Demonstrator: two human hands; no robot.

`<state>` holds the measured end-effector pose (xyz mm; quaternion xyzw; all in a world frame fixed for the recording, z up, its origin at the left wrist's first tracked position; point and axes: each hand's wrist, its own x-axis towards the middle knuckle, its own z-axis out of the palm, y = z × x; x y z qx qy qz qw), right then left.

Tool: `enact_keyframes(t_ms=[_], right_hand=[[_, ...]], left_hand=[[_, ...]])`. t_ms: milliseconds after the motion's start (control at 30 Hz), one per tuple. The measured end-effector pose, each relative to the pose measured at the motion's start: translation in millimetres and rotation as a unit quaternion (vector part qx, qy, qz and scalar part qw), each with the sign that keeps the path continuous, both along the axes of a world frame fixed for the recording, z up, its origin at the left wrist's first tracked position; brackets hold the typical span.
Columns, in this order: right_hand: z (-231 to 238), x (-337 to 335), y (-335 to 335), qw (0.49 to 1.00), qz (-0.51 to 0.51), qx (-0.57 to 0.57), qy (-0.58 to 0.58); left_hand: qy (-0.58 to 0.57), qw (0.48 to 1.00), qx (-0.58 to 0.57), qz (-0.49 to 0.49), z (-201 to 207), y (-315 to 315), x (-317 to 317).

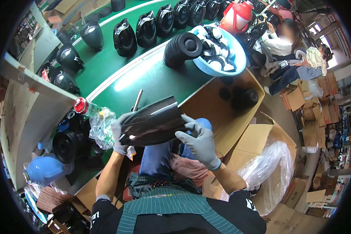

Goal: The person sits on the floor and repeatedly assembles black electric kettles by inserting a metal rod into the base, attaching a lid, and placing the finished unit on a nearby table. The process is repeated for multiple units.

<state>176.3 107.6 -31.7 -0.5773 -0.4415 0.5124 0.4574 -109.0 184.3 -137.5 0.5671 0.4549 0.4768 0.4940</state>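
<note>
Your room (279,107) has cartons (294,97) piled along the right, and your green desk (144,80) carries a row of black jugs (146,30) that look further assembled, plus a blue basin (212,71). The black shell (154,123) over your lap (156,162) looks bare, so probably early days. Your left hand (120,134) grips 1 end; your right hand (201,142) is spread at the other, contact unclear.
</note>
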Motion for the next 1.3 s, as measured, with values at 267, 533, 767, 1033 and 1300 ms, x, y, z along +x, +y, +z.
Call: enact_keyframes(t_ms=[267,533,767,1033,1300], right_hand=[[9.8,45.5,180.6,0.927,0.063,0.280,-0.240],[-63.7,93.4,317.2,0.734,-0.060,0.333,-0.589],[-12.8,28.9,153.3,0.937,0.156,0.296,-0.103],[-15.6,24.9,35.2,0.933,0.210,0.268,-0.116],[-18.5,40.4,-23.2,0.942,0.154,0.294,-0.057]], left_hand=[[-0.083,0.988,-0.127,0.041,-48.7,-6.3,-28.4],[-0.079,0.983,-0.163,-0.004,-56.0,-6.5,-26.8],[-0.073,0.985,-0.158,-0.014,-56.1,-10.1,-23.3],[-0.053,0.985,-0.153,-0.067,-40.4,-24.1,-28.6],[-0.024,0.985,-0.138,-0.099,-31.9,-45.8,-27.1]])
